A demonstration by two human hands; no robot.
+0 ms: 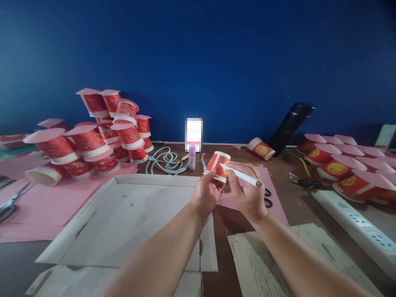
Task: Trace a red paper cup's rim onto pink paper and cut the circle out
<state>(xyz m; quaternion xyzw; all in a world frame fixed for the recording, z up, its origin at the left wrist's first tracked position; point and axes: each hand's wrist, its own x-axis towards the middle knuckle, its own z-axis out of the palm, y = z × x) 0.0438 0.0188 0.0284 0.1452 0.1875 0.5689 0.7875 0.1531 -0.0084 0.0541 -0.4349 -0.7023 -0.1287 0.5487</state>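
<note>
My left hand point(208, 193) is closed around a red and white paper cup point(217, 163) with a yellow emblem, holding it tilted above the table. In my right hand point(249, 194) is a white marker pen point(243, 176) with a dark end. Its front tip points at the cup's side; whether it touches cannot be made out. Under my right hand lies a pink sheet point(275, 202), with black scissor handles point(267, 198) showing at its edge. Just behind the cup stands a purple glue stick point(192, 159).
Stacked red cups with pink paper tops point(89, 140) stand at left, more point(337, 167) at right. A white box lid point(130, 222), scissors point(10, 206), a coiled cable point(168, 161), a black flask point(291, 126), a lying cup point(261, 148) and a power strip point(359, 227) surround my hands.
</note>
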